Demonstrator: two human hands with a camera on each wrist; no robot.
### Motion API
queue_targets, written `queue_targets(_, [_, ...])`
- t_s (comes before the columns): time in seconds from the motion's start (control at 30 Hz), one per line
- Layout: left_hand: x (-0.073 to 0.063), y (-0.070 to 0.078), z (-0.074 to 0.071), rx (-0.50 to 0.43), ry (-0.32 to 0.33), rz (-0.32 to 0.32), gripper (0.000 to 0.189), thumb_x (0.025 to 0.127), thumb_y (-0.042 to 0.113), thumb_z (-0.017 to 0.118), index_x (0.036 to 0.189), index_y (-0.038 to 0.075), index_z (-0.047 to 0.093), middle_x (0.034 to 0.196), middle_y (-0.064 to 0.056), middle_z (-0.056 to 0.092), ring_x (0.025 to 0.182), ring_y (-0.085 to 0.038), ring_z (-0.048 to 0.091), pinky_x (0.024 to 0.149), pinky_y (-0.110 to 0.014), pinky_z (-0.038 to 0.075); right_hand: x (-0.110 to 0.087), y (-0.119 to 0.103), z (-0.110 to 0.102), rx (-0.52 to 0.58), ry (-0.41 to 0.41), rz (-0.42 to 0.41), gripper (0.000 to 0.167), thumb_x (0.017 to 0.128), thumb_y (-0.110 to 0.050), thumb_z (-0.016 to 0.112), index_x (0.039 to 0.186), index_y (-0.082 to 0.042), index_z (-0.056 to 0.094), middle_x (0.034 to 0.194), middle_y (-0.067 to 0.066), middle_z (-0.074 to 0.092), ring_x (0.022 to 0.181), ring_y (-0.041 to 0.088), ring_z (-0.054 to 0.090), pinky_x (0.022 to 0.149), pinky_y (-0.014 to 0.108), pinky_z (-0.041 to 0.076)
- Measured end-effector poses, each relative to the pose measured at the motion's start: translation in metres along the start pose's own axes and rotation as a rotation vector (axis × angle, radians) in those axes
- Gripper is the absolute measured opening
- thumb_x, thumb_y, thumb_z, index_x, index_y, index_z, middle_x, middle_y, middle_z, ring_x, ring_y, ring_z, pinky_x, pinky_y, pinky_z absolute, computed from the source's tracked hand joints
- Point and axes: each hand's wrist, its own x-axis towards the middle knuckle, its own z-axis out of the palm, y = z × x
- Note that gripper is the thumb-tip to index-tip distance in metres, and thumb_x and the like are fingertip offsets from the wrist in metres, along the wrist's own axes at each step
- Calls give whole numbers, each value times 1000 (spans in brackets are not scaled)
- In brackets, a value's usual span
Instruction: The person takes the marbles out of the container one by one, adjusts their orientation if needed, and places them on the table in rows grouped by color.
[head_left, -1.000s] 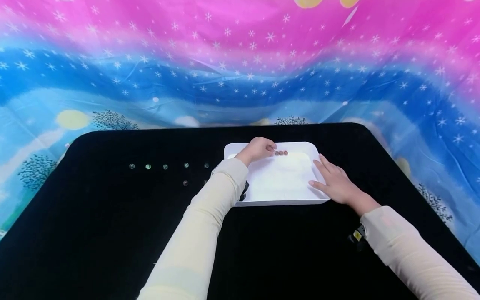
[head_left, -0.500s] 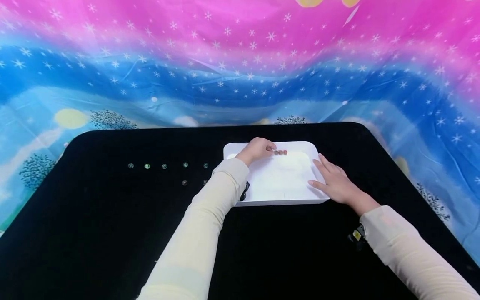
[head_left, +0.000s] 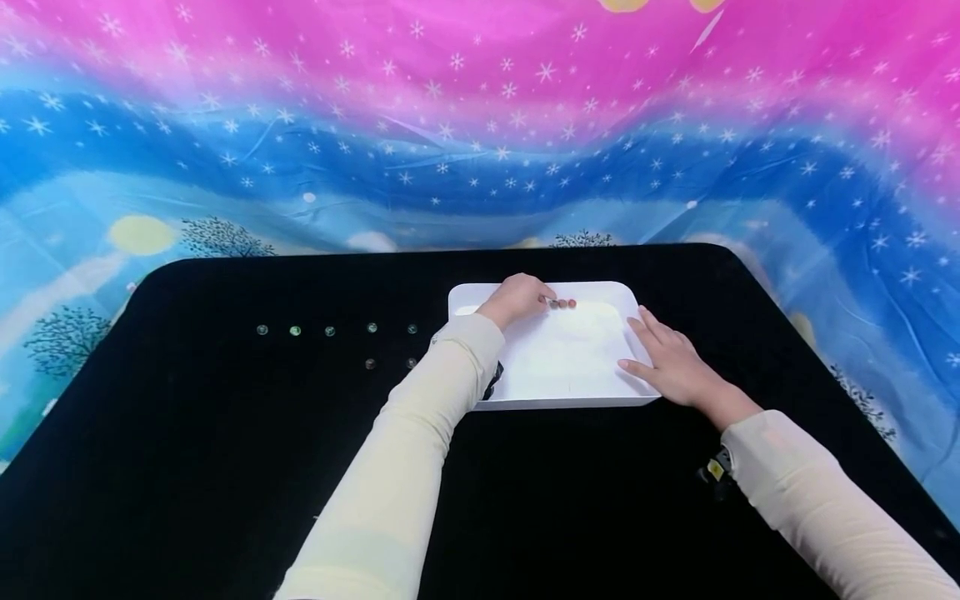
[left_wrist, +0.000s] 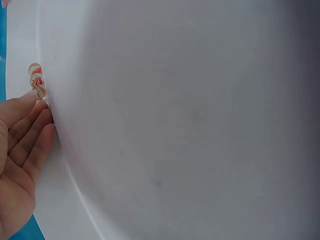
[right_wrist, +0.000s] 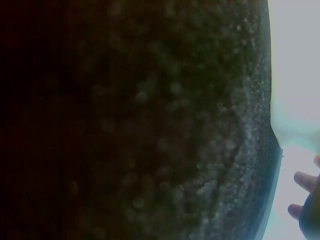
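Note:
My left hand reaches into the far side of a shallow white tray. Its thumb and fingertips pinch the nearest of three small glass marbles, which sit in a short row along the tray's far wall. Close up in the left wrist view, the marbles are clear with orange and white swirls, and the thumb lies against the end one. My right hand rests with spread, straight fingers on the tray's right rim; just a few of its fingertips show in the right wrist view.
Left of the tray, several more glass marbles stand spaced out in a row on the black tablecloth, with others in a nearer row partly behind the left sleeve. A snowflake-patterned cloth hangs behind the table.
The left hand has shifted very slightly to the right at the end of the marble row. The right hand stays on the tray rim.

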Motion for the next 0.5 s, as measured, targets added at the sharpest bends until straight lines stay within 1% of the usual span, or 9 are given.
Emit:
queue_targets(0.2, [-2,5,-1,45,-18,1,31,87,16,51,116,25,56,108,6,58,103,-10,48,87,-21,36,-3,1,-1,-2,-5,-5,80,86,-55,35,137,0,9,141,20,-5,125,40,5,95,56,7])
queue_targets(0.33, [-4,7,0,54,-24,3,30,87,16,51,115,25,57,107,6,58,103,-11,48,86,-22,36,-5,1,-2,4,-14,-7,80,85,-55,34,137,0,8,141,19,-6,125,40,4,95,56,6])
queue_targets(0.5, [-4,9,3,53,5,16,27,87,14,51,111,23,61,107,7,58,102,-10,49,86,-21,36,-8,2,-2,12,-16,-11,80,86,-55,35,137,0,8,141,19,-7,125,40,4,95,56,6])
